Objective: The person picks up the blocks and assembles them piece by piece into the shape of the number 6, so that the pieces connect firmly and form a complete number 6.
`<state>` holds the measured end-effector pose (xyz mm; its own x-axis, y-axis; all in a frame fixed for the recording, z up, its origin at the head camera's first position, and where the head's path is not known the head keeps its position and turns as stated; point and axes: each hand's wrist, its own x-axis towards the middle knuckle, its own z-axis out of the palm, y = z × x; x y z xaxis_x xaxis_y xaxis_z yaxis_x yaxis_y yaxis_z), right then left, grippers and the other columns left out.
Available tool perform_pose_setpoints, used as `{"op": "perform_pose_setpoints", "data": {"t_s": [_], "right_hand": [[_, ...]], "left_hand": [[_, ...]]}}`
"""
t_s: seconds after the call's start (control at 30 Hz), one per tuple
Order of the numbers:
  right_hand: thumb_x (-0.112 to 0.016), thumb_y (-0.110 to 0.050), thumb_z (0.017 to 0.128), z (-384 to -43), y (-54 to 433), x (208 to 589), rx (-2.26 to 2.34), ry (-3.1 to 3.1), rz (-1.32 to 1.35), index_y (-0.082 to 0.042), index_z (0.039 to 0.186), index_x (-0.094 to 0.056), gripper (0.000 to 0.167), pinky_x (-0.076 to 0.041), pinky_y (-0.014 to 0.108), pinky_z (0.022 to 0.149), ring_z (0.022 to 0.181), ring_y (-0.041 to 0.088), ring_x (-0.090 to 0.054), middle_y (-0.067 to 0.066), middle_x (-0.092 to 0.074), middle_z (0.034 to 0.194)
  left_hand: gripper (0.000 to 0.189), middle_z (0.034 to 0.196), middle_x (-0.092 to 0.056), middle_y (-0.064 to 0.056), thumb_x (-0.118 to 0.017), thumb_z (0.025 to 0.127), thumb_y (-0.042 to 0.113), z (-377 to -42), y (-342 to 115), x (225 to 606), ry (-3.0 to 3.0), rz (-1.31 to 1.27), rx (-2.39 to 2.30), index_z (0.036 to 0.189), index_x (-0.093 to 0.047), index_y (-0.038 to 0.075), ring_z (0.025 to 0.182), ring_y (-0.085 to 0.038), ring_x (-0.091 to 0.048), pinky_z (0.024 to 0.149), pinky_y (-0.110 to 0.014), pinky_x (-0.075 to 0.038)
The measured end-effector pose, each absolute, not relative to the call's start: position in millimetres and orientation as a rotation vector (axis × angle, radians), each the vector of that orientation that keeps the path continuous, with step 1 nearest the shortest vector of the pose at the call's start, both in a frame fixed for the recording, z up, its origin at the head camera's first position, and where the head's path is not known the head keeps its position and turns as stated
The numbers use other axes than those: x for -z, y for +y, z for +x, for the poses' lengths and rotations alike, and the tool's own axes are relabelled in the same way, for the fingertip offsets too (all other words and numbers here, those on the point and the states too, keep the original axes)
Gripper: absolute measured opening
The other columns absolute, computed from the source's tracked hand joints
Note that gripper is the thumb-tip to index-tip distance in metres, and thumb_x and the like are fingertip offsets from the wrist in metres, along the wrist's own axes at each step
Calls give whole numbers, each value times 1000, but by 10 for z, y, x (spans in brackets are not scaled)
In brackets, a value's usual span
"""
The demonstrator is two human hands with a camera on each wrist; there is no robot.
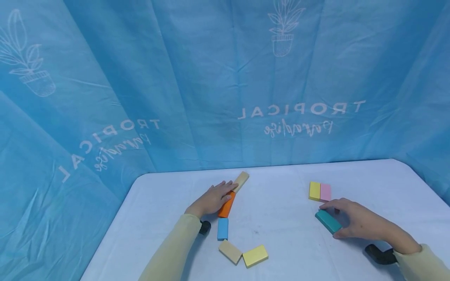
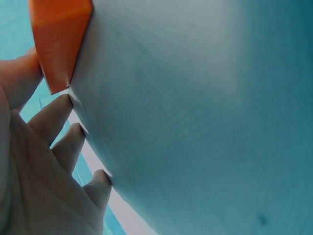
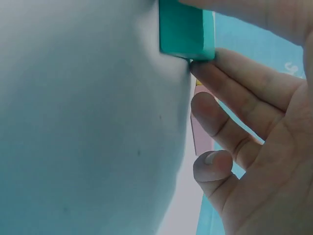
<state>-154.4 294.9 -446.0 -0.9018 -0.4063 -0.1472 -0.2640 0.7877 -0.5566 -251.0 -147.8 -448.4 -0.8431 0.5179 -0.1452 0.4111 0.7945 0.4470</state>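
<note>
Nearest on the white table (image 1: 281,210), a yellow block (image 1: 255,256) lies askew, its left end just beside or touching a corner of a short beige block (image 1: 230,252). Beyond that a blue block (image 1: 223,229) points away, its near end at the beige one's upper corner, and its far end meets an orange block (image 1: 226,208), which leans to the right. A long beige block (image 1: 242,179) carries the curving row further back. Well apart on the right, a second yellow block (image 1: 314,191) and a pink block (image 1: 325,192) lie side by side, touching, just beyond a teal block (image 1: 328,221). A blue curtain (image 1: 211,97) with mirrored lettering hangs behind everything. Of the hands, the right hand (image 1: 360,220) is the nearer: it grips the teal block by its ends, thumb at the near end and index finger at the far one, the other fingers spread loosely; whether the block touches the table I cannot tell. The left hand (image 1: 212,200) lies over the row with fingers extended and spread rather than clenched, its thumb against the orange block and fingers reaching across the near end of the long beige block, hiding part of both.
</note>
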Motion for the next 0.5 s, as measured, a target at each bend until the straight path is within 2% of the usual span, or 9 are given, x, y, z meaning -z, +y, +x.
{"op": "perform_pose_setpoints", "data": {"t_s": [0.17,0.4,0.5], "right_hand": [[-94,-37,66,-1547,2928,4473,811,2726,-452,-11,133,-59,80,-53,44,83,100,23,-51,2,-59,116],[-93,-45,65,-1523,2896,4485,794,2788,-439,-12,133,-58,84,-50,34,76,96,19,-50,-2,-59,112],[-92,-48,64,-1503,2865,4476,803,2807,-450,-12,132,-59,84,-50,34,76,97,19,-51,-2,-60,115]], "left_hand": [[49,163,-32,-3,-44,109,27,-2505,-1477,4480,2724,715,-589,157,-38,24,152,-30,-21,120,-59,-15],[49,163,-32,-3,-44,109,27,-2504,-1475,4480,2726,712,-585,157,-37,24,152,-30,-21,120,-59,-15],[49,163,-32,-3,-44,109,27,-2506,-1475,4482,2728,712,-582,157,-37,24,152,-30,-21,120,-59,-15]]}}
